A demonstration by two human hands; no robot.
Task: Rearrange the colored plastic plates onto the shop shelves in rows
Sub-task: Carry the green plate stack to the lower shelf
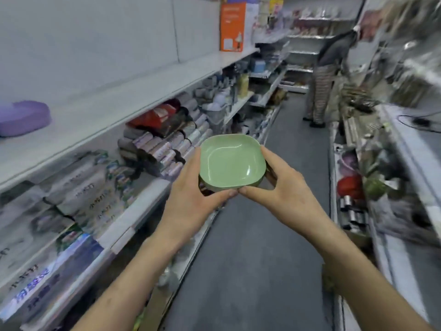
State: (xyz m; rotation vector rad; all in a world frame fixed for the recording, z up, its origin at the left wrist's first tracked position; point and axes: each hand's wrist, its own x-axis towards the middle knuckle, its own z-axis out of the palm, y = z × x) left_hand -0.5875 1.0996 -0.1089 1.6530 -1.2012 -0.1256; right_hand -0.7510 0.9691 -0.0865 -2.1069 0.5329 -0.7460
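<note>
A small stack of green square plastic plates [231, 161] is held in front of me over the aisle. My left hand [191, 194] grips its left side with the thumb along the near edge. My right hand [279, 185] grips the right side, thumb meeting the left thumb under the near rim. A purple plate [22, 118] lies upside down on the white upper shelf [119, 103] at the far left; the rest of that shelf is bare up to an orange box [232, 26].
The lower left shelves hold packaged goods and rolled items [167, 144]. The grey aisle floor [257, 235] runs ahead. A person [327, 75] stands at the far end on the right. The right-hand shelves [372, 177] carry mixed goods.
</note>
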